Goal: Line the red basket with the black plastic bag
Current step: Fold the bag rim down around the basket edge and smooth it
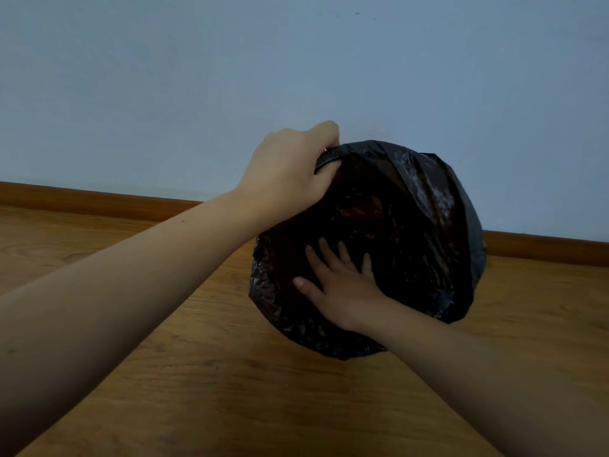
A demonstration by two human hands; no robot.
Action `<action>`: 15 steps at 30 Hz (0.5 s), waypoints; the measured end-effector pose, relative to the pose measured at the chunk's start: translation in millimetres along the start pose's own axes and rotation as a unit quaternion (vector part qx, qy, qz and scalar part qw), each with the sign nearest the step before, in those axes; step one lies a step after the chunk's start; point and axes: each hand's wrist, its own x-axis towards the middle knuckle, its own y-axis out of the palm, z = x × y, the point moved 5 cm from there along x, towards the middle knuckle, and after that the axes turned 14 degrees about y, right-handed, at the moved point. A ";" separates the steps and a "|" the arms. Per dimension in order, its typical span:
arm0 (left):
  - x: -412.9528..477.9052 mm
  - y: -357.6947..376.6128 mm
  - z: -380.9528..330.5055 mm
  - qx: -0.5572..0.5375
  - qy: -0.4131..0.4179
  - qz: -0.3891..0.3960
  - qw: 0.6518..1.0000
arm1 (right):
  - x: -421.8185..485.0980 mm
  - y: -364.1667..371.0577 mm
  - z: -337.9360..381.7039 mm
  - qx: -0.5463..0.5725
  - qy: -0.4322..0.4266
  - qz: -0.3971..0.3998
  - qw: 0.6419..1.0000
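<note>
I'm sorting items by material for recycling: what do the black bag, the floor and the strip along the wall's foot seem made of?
Black bag: thin glossy plastic film, crinkled, with shiny highlights and a reddish tint showing through. Floor: wood or wood-look laminate, matte, with visible grain. Skirting strip: seemingly matching brown wood, smooth; cannot tell for sure.

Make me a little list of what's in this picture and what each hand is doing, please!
place: wooden floor beside a pale blue wall, with a brown skirting board between them
black bag: spread over the round basket, draped over its rim
red basket: almost wholly covered; only a reddish tint shows through the bag
left hand: closed grip on the bag-covered rim at the far side
right hand: open, fingers spread, pressing the bag down inside
lining: nearly done, by the look of it
</note>
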 end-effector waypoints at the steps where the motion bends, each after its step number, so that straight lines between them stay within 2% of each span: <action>1: -0.1 -1.1 0.0 0.000 -0.001 -0.003 1.000 | 0.6 -4.1 -2.3 -0.018 0.007 -0.028 0.999; 3: 1.9 -3.5 -3.0 -0.004 0.002 -0.002 1.000 | 6.4 -9.8 -9.0 -0.063 0.029 -0.061 0.996; 6: 8.0 -7.8 -15.5 -0.011 0.040 0.022 0.999 | 18.1 -4.2 -20.3 -0.113 0.059 -0.019 0.992; 8: 11.1 -11.7 -24.6 -0.004 0.066 0.035 0.997 | 23.1 1.8 -26.2 -0.105 0.070 0.013 0.992; 12: 17.8 -16.9 -38.7 0.019 0.111 0.053 0.992 | 26.2 1.5 -24.9 -0.074 0.066 0.018 0.995; 15: 22.6 -17.8 -37.8 0.047 0.109 0.059 0.991 | 20.8 -1.9 -16.0 -0.059 0.059 0.030 0.996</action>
